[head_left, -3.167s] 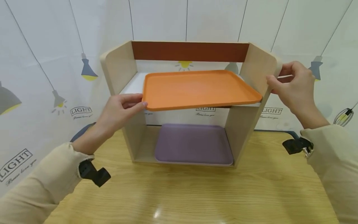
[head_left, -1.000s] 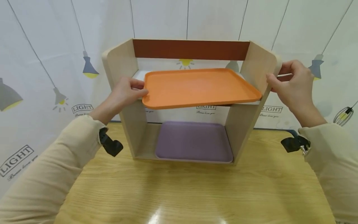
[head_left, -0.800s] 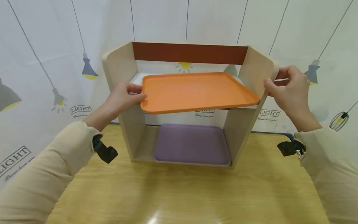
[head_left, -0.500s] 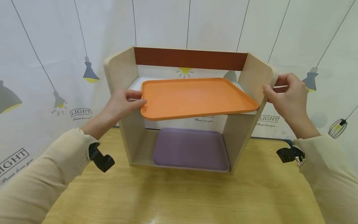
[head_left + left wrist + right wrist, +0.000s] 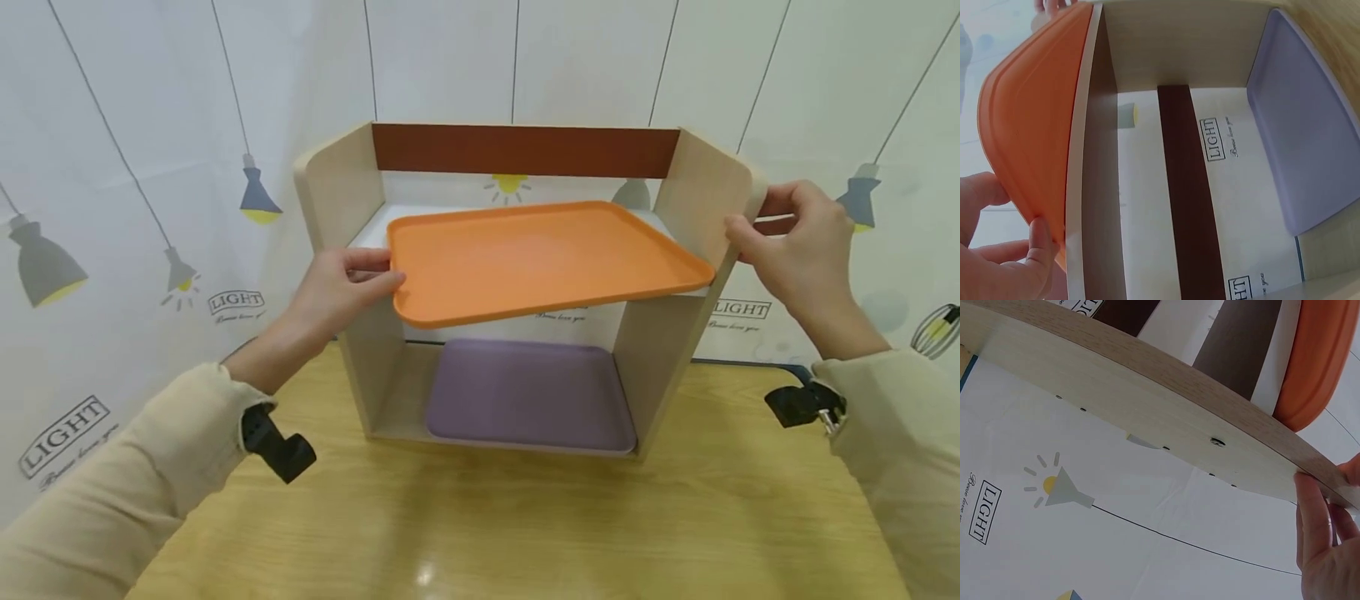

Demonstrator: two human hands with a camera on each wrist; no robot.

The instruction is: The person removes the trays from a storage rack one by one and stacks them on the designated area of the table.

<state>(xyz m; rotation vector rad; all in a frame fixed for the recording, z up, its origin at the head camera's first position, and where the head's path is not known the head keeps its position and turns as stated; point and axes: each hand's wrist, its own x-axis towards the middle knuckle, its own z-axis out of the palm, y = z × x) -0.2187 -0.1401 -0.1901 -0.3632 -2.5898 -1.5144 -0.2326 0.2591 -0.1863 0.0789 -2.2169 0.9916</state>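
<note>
Orange tray (image 5: pixel 540 258) lying on the upper board of the wooden shelf (image 5: pixel 337 187), long axis side to side, left corner pinched by left hand (image 5: pixel 337 287), right hand (image 5: pixel 798 250) farther off, fingers curled round the shelf's right panel.

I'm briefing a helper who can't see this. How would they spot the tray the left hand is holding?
On the wooden table stands a two-level shelf unit. The orange tray lies on its upper level, its corner pinched by the left hand. The only other tray is purple and lies below.
</note>
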